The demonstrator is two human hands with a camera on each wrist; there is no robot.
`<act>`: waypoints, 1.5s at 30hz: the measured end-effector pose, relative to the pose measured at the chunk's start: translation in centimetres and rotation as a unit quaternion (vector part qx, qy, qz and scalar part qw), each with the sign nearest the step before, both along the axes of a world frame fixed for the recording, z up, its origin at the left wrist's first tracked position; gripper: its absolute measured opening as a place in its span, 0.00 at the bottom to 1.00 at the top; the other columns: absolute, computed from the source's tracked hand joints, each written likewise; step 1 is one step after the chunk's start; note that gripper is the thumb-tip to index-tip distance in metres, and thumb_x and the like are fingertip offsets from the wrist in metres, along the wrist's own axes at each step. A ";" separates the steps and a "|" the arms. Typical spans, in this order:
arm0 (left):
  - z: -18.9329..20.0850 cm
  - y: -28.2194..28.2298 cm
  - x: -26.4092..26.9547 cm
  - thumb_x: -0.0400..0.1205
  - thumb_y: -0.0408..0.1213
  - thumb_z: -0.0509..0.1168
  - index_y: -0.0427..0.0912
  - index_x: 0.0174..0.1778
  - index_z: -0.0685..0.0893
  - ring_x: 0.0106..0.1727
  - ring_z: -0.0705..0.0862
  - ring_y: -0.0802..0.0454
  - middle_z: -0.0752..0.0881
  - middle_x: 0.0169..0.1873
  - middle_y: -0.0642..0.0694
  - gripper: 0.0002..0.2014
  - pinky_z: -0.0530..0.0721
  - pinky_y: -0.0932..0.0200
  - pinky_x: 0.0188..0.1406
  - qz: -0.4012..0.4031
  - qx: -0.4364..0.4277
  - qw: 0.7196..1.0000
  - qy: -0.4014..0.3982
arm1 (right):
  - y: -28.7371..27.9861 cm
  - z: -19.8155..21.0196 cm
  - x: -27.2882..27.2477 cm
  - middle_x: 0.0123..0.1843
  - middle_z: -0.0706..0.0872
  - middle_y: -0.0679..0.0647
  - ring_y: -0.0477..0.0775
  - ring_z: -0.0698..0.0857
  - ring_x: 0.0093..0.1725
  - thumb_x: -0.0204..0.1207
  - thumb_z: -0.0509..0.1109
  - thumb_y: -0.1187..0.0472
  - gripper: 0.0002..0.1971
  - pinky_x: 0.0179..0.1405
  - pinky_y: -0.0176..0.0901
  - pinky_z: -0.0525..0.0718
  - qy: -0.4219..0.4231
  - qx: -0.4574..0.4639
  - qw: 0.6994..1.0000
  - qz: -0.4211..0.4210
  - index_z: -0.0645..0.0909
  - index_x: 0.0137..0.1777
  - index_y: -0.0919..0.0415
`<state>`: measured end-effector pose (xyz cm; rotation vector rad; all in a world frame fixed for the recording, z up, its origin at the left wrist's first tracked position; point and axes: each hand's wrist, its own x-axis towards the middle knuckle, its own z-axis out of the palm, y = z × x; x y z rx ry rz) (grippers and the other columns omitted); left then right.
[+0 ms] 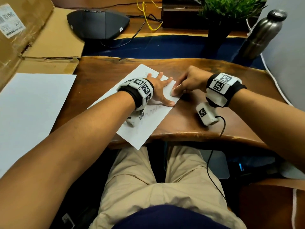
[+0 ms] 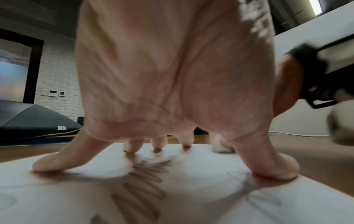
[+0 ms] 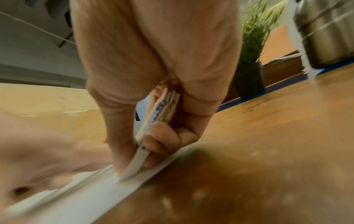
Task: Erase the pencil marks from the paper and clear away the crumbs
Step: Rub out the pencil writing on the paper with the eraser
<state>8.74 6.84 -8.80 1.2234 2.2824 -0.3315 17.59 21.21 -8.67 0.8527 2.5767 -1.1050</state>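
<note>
An office, by the look of it: a conference speakerphone (image 1: 97,24), cabling, a potted plant (image 1: 221,15) and a steel bottle (image 1: 262,33) on a wooden surface (image 1: 198,70).

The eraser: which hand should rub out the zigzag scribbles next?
Probably the right hand: it already pinches the eraser against the paper, while the left hand, fingers spread, pins the sheet over the zigzag pencil marks.

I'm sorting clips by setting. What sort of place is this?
Probably an office desk: a wooden table with a dark conference speakerphone, a steel water bottle, a small potted plant and an open cardboard box.
</note>
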 end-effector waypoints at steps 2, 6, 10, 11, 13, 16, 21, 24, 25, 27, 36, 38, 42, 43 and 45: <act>-0.1 0.1 0.0 0.70 0.75 0.65 0.63 0.85 0.34 0.85 0.36 0.30 0.33 0.87 0.48 0.58 0.45 0.29 0.81 0.008 0.003 1.000 -0.003 | 0.8 0.1 -0.1 0.42 0.93 0.57 0.47 0.83 0.33 0.64 0.88 0.59 0.14 0.35 0.38 0.83 0.031 0.006 0.998 -0.048 0.94 0.48 0.62; -0.2 0.1 -0.1 0.70 0.75 0.65 0.63 0.86 0.35 0.85 0.36 0.30 0.33 0.87 0.48 0.57 0.45 0.29 0.81 0.012 0.003 1.000 -0.005 | 0.9 0.3 -0.2 0.42 0.94 0.56 0.48 0.84 0.37 0.64 0.88 0.59 0.11 0.35 0.38 0.85 -0.005 0.001 1.000 -0.019 0.95 0.46 0.61; -0.3 -0.1 -0.5 0.67 0.76 0.67 0.66 0.85 0.36 0.85 0.35 0.30 0.34 0.87 0.48 0.59 0.47 0.26 0.80 0.014 0.025 0.999 -0.014 | 1.4 0.6 -0.2 0.47 0.94 0.59 0.49 0.84 0.37 0.64 0.88 0.58 0.13 0.38 0.39 0.85 0.013 0.022 0.998 -0.050 0.94 0.47 0.61; -0.3 -0.4 -0.9 0.66 0.75 0.69 0.68 0.85 0.37 0.85 0.35 0.30 0.34 0.87 0.48 0.59 0.48 0.25 0.80 0.007 0.032 0.999 -0.021 | 1.3 0.7 -0.3 0.47 0.94 0.58 0.49 0.84 0.38 0.64 0.88 0.58 0.14 0.38 0.39 0.85 0.018 0.036 0.998 -0.048 0.94 0.48 0.61; -0.6 -0.9 -1.5 0.63 0.73 0.73 0.73 0.83 0.39 0.86 0.34 0.33 0.34 0.87 0.49 0.60 0.47 0.24 0.81 -0.009 0.038 0.998 -0.040 | 1.0 0.7 -0.3 0.47 0.93 0.56 0.48 0.84 0.38 0.65 0.88 0.57 0.14 0.37 0.38 0.84 0.019 0.061 0.997 -0.042 0.94 0.49 0.60; -1.0 -1.4 -2.1 0.59 0.73 0.74 0.76 0.82 0.40 0.86 0.32 0.36 0.33 0.86 0.52 0.62 0.46 0.22 0.80 -0.018 0.031 0.998 -0.049 | 0.8 0.7 -0.4 0.48 0.93 0.56 0.47 0.84 0.39 0.67 0.86 0.59 0.13 0.37 0.39 0.85 0.033 0.056 0.995 -0.072 0.94 0.50 0.62; -0.9 -1.2 -2.2 0.61 0.74 0.71 0.73 0.82 0.35 0.85 0.31 0.36 0.29 0.85 0.52 0.62 0.44 0.22 0.80 -0.028 0.003 0.999 -0.036 | -2.0 0.2 0.3 0.38 0.91 0.52 0.47 0.83 0.36 0.64 0.88 0.61 0.10 0.33 0.37 0.83 -0.001 0.019 1.000 0.002 0.94 0.44 0.60; -1.0 -1.0 -2.1 0.58 0.76 0.71 0.75 0.81 0.34 0.85 0.31 0.36 0.29 0.85 0.52 0.63 0.45 0.22 0.80 -0.034 -0.003 0.999 -0.032 | -1.1 0.1 0.3 0.40 0.92 0.52 0.49 0.85 0.40 0.63 0.88 0.59 0.11 0.36 0.38 0.83 0.032 0.020 0.998 -0.051 0.95 0.44 0.59; -1.0 -1.0 -2.1 0.58 0.76 0.71 0.75 0.81 0.34 0.85 0.31 0.36 0.29 0.85 0.52 0.63 0.46 0.22 0.80 -0.033 -0.003 0.999 -0.029 | -1.1 0.0 0.2 0.41 0.93 0.52 0.49 0.87 0.42 0.63 0.89 0.59 0.11 0.37 0.38 0.84 0.053 0.033 0.996 -0.066 0.95 0.44 0.59; -0.9 -1.0 -2.2 0.55 0.77 0.70 0.74 0.81 0.34 0.85 0.32 0.36 0.29 0.85 0.52 0.65 0.46 0.22 0.80 -0.032 -0.012 0.999 -0.023 | -1.9 -0.1 0.4 0.40 0.92 0.51 0.47 0.86 0.42 0.63 0.88 0.60 0.10 0.36 0.36 0.83 0.040 0.034 0.998 -0.025 0.95 0.44 0.59; -0.9 -1.1 -2.2 0.53 0.78 0.68 0.73 0.82 0.35 0.85 0.32 0.35 0.30 0.85 0.51 0.66 0.46 0.23 0.80 -0.030 -0.010 0.999 -0.018 | -2.9 0.1 0.6 0.33 0.90 0.46 0.41 0.82 0.32 0.63 0.88 0.60 0.08 0.27 0.30 0.80 0.010 0.050 0.999 0.014 0.94 0.41 0.55; -1.0 -0.9 -2.0 0.53 0.78 0.68 0.73 0.81 0.34 0.85 0.32 0.35 0.29 0.85 0.50 0.66 0.47 0.23 0.80 -0.032 -0.011 0.999 -0.020 | -2.5 0.4 0.5 0.34 0.91 0.48 0.44 0.83 0.33 0.62 0.89 0.59 0.09 0.32 0.35 0.83 0.003 0.037 0.999 -0.006 0.94 0.41 0.56; -1.1 -1.0 -2.2 0.55 0.79 0.68 0.74 0.81 0.34 0.85 0.32 0.35 0.29 0.85 0.49 0.65 0.47 0.23 0.80 -0.024 -0.007 1.000 -0.016 | -2.6 0.1 0.1 0.41 0.93 0.51 0.43 0.85 0.36 0.64 0.87 0.60 0.10 0.37 0.37 0.88 0.039 0.052 0.997 -0.031 0.95 0.45 0.58; -1.1 -1.0 -2.2 0.54 0.79 0.68 0.73 0.82 0.34 0.85 0.32 0.35 0.29 0.85 0.49 0.65 0.47 0.23 0.80 -0.023 -0.009 1.000 -0.017 | -3.3 0.0 0.3 0.39 0.92 0.50 0.42 0.84 0.35 0.65 0.87 0.61 0.08 0.33 0.34 0.85 0.022 0.044 0.999 0.001 0.95 0.45 0.57; -1.1 -0.9 -2.1 0.55 0.79 0.68 0.73 0.82 0.34 0.85 0.32 0.35 0.29 0.85 0.49 0.65 0.46 0.23 0.80 -0.028 -0.010 0.999 -0.014 | -3.4 0.3 0.3 0.38 0.92 0.51 0.44 0.83 0.32 0.65 0.87 0.60 0.08 0.33 0.35 0.84 -0.005 0.021 1.000 0.013 0.95 0.44 0.57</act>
